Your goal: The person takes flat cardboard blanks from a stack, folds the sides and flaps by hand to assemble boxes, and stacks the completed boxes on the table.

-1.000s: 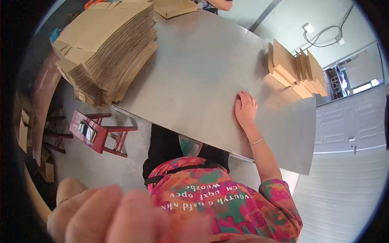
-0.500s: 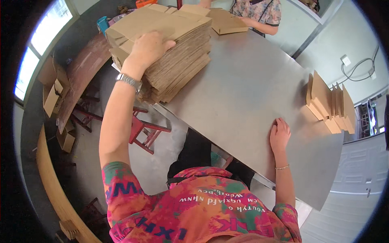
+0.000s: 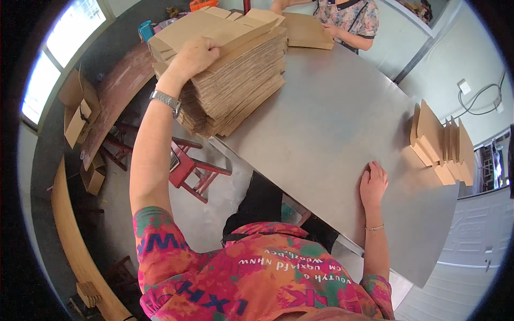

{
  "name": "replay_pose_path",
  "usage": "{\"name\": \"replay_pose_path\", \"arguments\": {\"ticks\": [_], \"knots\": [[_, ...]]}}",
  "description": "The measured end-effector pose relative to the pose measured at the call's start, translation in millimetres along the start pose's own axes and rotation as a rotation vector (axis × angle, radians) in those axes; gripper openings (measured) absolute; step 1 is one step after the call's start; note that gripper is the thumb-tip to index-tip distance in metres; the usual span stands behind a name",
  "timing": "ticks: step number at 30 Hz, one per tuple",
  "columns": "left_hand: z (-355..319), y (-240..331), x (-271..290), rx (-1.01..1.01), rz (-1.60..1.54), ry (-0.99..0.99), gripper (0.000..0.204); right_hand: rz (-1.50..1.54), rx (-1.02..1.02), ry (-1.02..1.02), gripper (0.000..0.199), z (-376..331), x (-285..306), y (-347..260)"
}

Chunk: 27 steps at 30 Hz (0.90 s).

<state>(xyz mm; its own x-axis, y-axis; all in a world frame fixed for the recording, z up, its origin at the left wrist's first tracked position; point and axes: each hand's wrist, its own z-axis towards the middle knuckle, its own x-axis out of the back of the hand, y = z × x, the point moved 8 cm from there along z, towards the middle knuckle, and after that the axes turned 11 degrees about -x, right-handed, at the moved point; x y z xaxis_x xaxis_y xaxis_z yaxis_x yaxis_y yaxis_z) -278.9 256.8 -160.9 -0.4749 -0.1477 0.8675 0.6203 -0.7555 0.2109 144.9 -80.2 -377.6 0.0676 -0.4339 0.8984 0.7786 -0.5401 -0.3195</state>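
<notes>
A tall stack of flattened cardboard boxes (image 3: 241, 75) stands at the table's far left corner. My left hand (image 3: 197, 56) lies on top of it, fingers curled and closed at the near edge of the uppermost flattened box (image 3: 206, 28). That box still lies on the stack. My right hand (image 3: 373, 183) rests on the bare metal tabletop (image 3: 321, 123) near its front edge, fingers loosely bent and holding nothing. Several folded cardboard boxes (image 3: 439, 144) stand upright together beyond it, at the right end of the table.
Across the table another person (image 3: 348, 21) in a floral top has their hands at a cardboard box (image 3: 308, 31). A red stool (image 3: 195, 168) stands on the floor left of the table. A wooden bench (image 3: 115, 96) and open cartons (image 3: 80, 109) are farther left.
The fingers of my left hand have drawn in and closed at the top box's edge. My right hand stays on the table. The whole view has shifted slightly.
</notes>
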Motion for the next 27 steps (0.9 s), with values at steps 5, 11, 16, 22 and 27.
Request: {"name": "replay_pose_path", "arguments": {"ticks": [5,11,16,22,27], "knots": [[1.1,21.8,19.9,0.224,0.413,0.068,0.025,0.009,-0.008,0.001,0.031,1.4,5.0,-0.6],[-9.9,39.2,79.5,0.306,0.532,0.322,0.021,0.013,-0.006,0.024,0.029,-4.7,8.8,-0.2],[-16.0,31.7,78.6,0.274,0.509,0.252,0.018,0.004,0.020,0.048,0.029,-7.2,6.7,0.8],[-21.9,29.0,50.7,0.246,0.517,0.042,0.018,0.008,0.030,0.064,0.028,-5.2,8.6,0.7],[-31.2,15.6,85.4,0.356,0.611,0.168,0.019,-0.004,0.019,0.077,0.028,-3.2,6.6,2.2]]}}
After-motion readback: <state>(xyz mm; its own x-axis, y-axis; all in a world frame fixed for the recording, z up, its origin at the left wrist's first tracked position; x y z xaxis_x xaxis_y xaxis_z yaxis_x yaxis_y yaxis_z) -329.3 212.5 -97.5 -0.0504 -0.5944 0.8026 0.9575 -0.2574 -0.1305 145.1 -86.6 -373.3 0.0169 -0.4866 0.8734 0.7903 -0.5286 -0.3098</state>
